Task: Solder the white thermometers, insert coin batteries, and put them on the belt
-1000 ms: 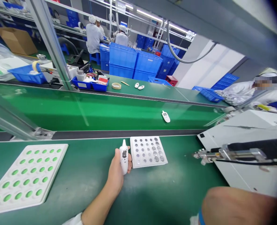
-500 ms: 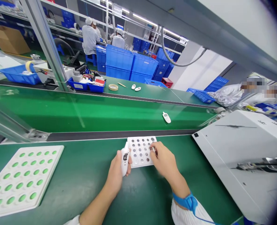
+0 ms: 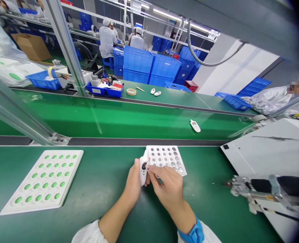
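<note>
My left hand [image 3: 134, 177] is wrapped round a white handheld device [image 3: 143, 172] with a narrow tip pointing up. A dark opening shows in the device's upward-facing side. My right hand [image 3: 168, 185] is closed in a pinch, its fingertips at the device's right edge beside that opening. Whatever sits between those fingertips is too small to make out. Just behind my right hand lies a white tray [image 3: 161, 151] with rows of round pockets. Several silver discs like coin cells [image 3: 177, 158] sit in its right-hand pockets; the near part is hidden by my hand.
At left lies a larger white tray [image 3: 72, 175] with round holes showing green. Beyond the bench edge, a green conveyor belt [image 3: 139, 118] carries another white device [image 3: 195, 126]. A metal-fitted tool [image 3: 247, 192] and a pale cabinet [image 3: 265, 148] stand at right. Co-workers sit farther back.
My right hand has moved left from the pocketed tray to the device in my left hand. The view has shifted, so the surroundings sit farther right.
</note>
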A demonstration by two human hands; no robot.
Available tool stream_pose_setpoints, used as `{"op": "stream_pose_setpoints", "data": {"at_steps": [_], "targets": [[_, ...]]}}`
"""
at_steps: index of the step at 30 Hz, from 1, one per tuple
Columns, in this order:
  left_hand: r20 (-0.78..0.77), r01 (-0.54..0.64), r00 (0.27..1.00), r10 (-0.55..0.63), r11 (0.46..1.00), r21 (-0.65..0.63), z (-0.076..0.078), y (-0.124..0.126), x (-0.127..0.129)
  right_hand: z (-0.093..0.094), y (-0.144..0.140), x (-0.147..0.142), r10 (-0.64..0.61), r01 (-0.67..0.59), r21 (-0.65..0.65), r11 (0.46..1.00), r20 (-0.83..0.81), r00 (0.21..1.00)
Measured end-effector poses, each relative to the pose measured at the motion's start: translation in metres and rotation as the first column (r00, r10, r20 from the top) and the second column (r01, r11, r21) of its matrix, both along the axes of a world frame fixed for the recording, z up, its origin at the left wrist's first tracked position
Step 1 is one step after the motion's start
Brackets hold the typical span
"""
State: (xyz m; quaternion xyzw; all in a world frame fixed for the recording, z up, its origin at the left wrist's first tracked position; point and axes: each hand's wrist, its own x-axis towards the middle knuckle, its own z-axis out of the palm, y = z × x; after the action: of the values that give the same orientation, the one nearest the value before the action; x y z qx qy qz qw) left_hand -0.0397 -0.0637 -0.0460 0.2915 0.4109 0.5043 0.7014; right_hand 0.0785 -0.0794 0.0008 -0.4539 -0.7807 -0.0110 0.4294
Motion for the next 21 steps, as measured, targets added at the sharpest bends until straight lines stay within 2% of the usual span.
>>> {"op": "stream_pose_setpoints", "data": {"at_steps": [5,12,17,21], "targets": [[-0.007,-0.016,1.000,0.016,1.000,-0.002,0.005,-0.001,0.001,-0.005,0.002,-0.004,0.022,-0.025,0.071,0.997,0.045,0.999],[-0.023,-0.017,1.000,0.017,1.000,0.008,0.014,-0.002,0.000,-0.006,0.000,-0.003,0.021,-0.027,0.108,0.994,0.062,0.998],[-0.030,-0.020,0.999,0.021,0.999,0.037,0.018,-0.004,0.000,-0.007,0.000,-0.004,0.028,-0.031,0.075,0.997,0.032,0.999],[-0.045,-0.020,0.999,0.024,0.996,0.087,0.016,-0.006,-0.002,-0.011,-0.002,-0.006,0.030,-0.031,-0.016,0.999,-0.055,0.998]]}}
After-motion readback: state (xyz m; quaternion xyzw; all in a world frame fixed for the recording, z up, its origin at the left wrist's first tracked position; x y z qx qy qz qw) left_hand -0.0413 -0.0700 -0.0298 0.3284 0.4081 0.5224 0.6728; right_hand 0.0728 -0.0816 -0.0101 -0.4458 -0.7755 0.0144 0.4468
